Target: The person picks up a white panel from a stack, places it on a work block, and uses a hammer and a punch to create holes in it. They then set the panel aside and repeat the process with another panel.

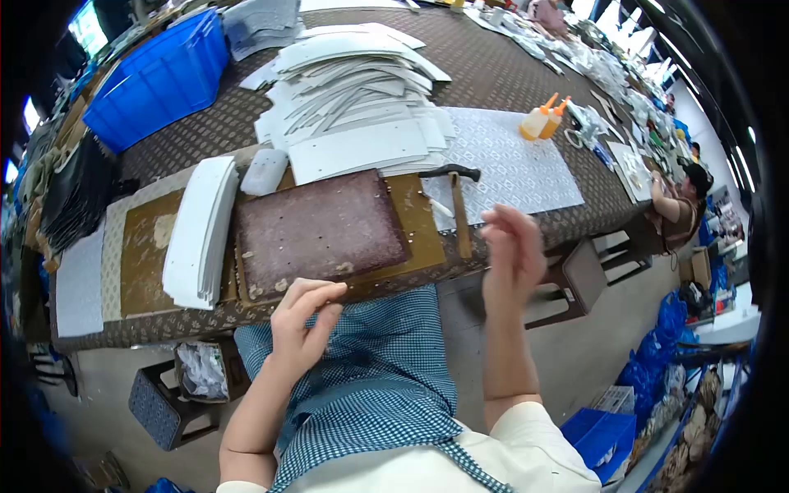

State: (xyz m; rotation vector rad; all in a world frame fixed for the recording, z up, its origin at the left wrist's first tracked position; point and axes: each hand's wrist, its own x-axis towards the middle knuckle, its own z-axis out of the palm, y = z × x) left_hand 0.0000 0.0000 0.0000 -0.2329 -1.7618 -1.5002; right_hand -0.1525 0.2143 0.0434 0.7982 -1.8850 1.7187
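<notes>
My left hand (302, 325) is at the table's front edge, by the near edge of a worn dark-red board (320, 222). Its thumb and bent fingers are apart, and I see nothing between them. Slightly blurred, my right hand (514, 259) is raised near the front edge, right of the hammer (461, 215). Its fingers are loosely bent, with nothing visible in them. The hammer lies with its dark head away from me and its wooden handle towards me. Beside it rests a white pen-like stick (440, 207). Small dark bits dot the board.
Left of the board stands a stack of white panels (199, 234), near a translucent white block (265, 172). Behind is a large pile of white pieces (362, 152). A blue crate (160, 78), orange-tipped bottles (538, 120) and stools (575, 279) are around. Another person (678, 209) sits at right.
</notes>
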